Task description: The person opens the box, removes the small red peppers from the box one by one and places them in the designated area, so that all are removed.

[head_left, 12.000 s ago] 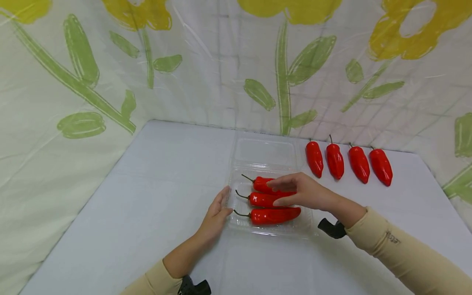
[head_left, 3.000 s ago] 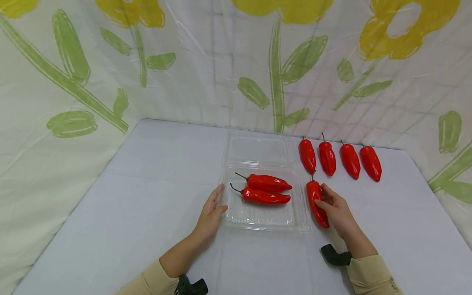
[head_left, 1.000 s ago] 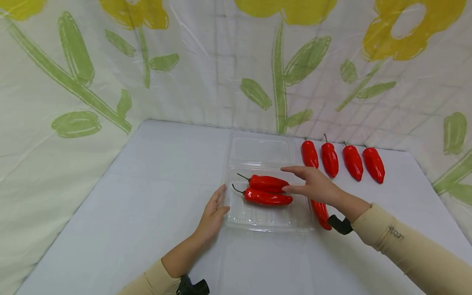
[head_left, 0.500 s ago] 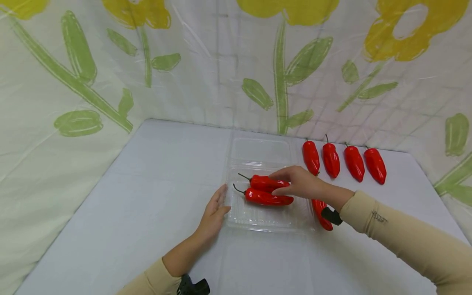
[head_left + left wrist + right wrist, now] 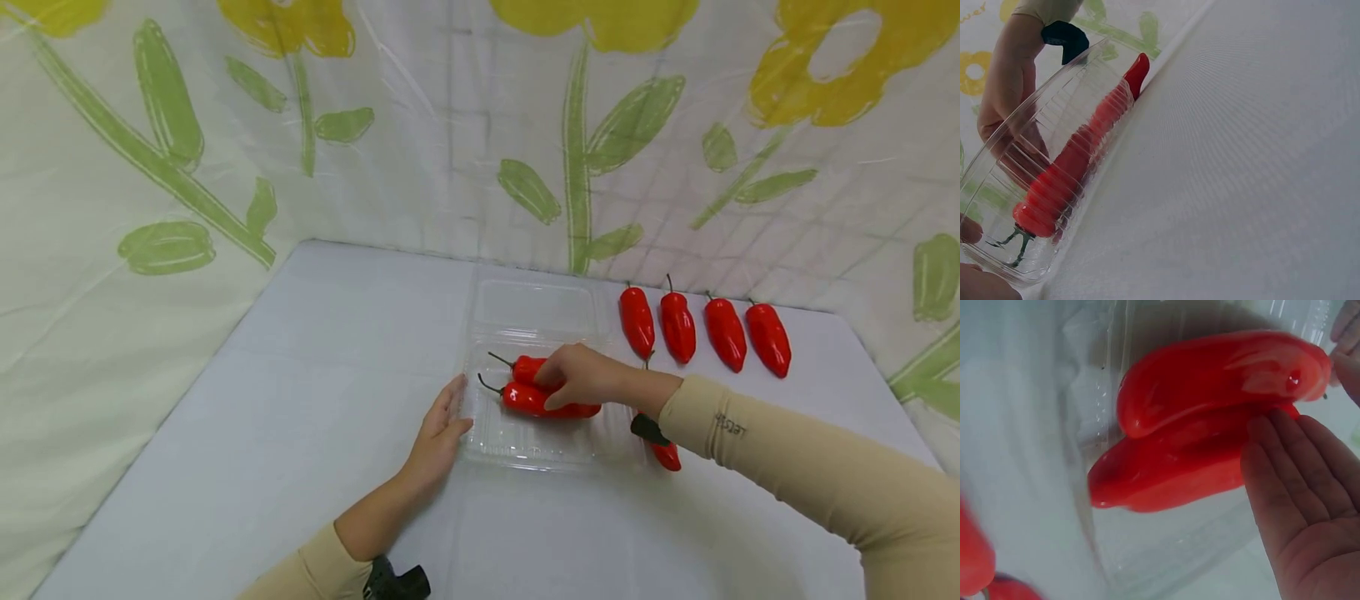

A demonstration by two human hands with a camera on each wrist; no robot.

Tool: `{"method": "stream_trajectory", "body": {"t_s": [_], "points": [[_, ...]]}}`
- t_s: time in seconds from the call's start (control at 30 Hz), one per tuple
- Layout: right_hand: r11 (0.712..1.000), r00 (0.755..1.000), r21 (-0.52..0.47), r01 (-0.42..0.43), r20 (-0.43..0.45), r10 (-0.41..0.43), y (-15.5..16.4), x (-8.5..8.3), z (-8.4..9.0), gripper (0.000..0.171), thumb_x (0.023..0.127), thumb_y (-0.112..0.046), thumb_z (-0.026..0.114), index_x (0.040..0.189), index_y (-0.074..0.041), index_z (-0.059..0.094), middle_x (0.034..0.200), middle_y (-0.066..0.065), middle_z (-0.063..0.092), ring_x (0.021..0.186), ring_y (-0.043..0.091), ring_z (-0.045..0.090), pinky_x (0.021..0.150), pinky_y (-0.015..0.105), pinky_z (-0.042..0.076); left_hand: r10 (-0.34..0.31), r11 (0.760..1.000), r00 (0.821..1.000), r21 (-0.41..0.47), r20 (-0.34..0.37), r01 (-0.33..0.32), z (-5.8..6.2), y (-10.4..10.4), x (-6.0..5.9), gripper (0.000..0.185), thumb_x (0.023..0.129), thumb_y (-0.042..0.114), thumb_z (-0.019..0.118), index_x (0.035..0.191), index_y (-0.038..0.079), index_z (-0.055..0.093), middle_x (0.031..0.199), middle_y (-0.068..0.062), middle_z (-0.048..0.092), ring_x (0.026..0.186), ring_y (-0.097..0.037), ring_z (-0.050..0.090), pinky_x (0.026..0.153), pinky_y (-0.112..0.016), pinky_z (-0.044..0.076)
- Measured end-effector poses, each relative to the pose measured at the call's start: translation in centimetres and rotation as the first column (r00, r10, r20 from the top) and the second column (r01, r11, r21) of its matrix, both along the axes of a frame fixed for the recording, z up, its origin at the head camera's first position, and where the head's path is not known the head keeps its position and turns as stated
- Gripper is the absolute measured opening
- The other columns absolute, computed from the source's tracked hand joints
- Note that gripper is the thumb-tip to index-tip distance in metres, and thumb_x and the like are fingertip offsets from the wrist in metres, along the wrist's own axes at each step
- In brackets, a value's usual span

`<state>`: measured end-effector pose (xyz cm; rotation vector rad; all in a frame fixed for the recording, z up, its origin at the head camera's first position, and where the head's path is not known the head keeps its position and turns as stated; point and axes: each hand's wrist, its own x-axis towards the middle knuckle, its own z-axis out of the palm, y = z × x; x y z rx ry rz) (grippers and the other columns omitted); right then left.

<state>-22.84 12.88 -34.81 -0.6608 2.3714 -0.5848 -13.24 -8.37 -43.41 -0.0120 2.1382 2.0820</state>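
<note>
A: What is seen at the right hand [image 5: 581,377]?

B: It is laid over the two red chili peppers [image 5: 536,400] inside the clear plastic clamshell container [image 5: 540,442]. In the right wrist view the fingers [image 5: 1285,469] are seen straight and flat against the lower chili pepper [image 5: 1172,472], with the palm bare; nothing is clasped. The hand is therefore reckoned relaxed and unclenched, touching the peppers only.

A: And the left hand [image 5: 442,429]?

B: It is rested on the white table [image 5: 300,400] at the left edge of the container, fingers extended along the plastic wall. A firm grasp is not shown; the fingers are seen straight. In the left wrist view a fingertip [image 5: 969,230] is seen at the near corner of the ribbed container wall [image 5: 1054,181].

A: Where are the peppers placed?

B: Two are laid side by side in the far half of the container's tray, stems pointed left. The near half of the tray is seen bare. The hinged lid [image 5: 536,308] is laid open and flat beyond the tray.

A: What else is on the table?

B: A fifth loose chili pepper [image 5: 666,454] is laid just right of the container, mostly hidden under the right forearm. A row of four chili peppers [image 5: 703,332] is set further back on the right, stems pointed away, well apart from the hands. A floral sheet [image 5: 450,125] with yellow flowers and green leaves is hung behind the table.
</note>
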Motion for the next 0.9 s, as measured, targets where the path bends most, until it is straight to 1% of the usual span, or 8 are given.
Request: {"method": "stream_trajectory", "body": {"t_s": [0.13,0.23,0.37,0.47,0.63,0.9], "points": [[0.999,1.000,0.049,-0.014,-0.022,0.015,-0.6,0.1,-0.4,0.035,0.078,-0.009,0.072,0.113,-0.006,0.067,0.102,0.005,0.069,0.096,0.017,0.059,0.089,0.036,0.053,-0.002,1.000,1.000,0.001,0.011,0.002,-0.1,0.0,0.0,0.059,0.091,-0.002,0.035,0.147,0.002,0.018,0.157,-0.012,0.014,0.145,-0.027,0.008,0.117,-0.047,0.011],[0.995,0.998,0.099,-0.021,-0.052,0.026,-1.1,0.2,-0.6,0.031,0.077,-0.007,0.072,0.107,-0.006,0.070,0.096,0.003,0.069,0.090,0.016,0.057,0.085,0.035,0.054,0.002,1.000,1.000,0.005,0.013,-0.002,-0.1,0.0,0.0,0.059,0.090,-0.003,0.035,0.147,0.002,0.018,0.157,-0.012,0.014,0.145,-0.027,0.007,0.117,-0.047,0.011],[0.989,0.997,0.149,-0.011,-0.069,0.022,-1.8,0.2,-0.6,0.028,0.075,-0.007,0.074,0.103,-0.006,0.071,0.093,0.003,0.068,0.088,0.017,0.056,0.083,0.034,0.053,0.002,1.000,1.000,0.014,0.011,-0.002,-0.1,0.0,0.1,0.060,0.090,-0.003,0.034,0.147,0.001,0.018,0.157,-0.013,0.014,0.145,-0.028,0.008,0.117,-0.047,0.011],[0.986,0.997,0.165,-0.012,-0.072,0.024,-2.0,0.4,-0.8,0.027,0.075,-0.009,0.075,0.101,-0.006,0.071,0.092,0.003,0.068,0.088,0.017,0.055,0.084,0.035,0.053,-0.004,1.000,1.000,0.016,0.009,0.004,-0.2,0.0,0.2,0.060,0.090,-0.003,0.034,0.147,0.001,0.017,0.157,-0.013,0.014,0.145,-0.027,0.008,0.117,-0.046,0.011],[0.985,0.998,0.170,-0.029,-0.055,0.039,-2.2,0.6,-1.2,0.033,0.073,-0.011,0.077,0.106,-0.007,0.070,0.094,0.002,0.066,0.091,0.017,0.054,0.082,0.033,0.052,-0.018,1.000,1.000,0.018,-0.018,0.018,-0.1,0.0,0.2,0.061,0.089,-0.005,0.033,0.147,-0.002,0.016,0.157,-0.015,0.012,0.145,-0.028,0.006,0.117,-0.046,0.009],[0.984,0.997,0.164,-0.063,-0.026,0.068,-2.3,0.9,-1.8,0.049,0.073,-0.013,0.077,0.120,-0.015,0.065,0.106,-0.001,0.064,0.105,0.018,0.051,0.083,0.033,0.053,-0.031,0.999,0.999,0.040,-0.040,0.032,-0.1,-0.2,0.3,0.061,0.088,-0.006,0.033,0.146,-0.004,0.014,0.156,-0.017,0.010,0.145,-0.029,0.005,0.117,-0.046,0.007]]}}
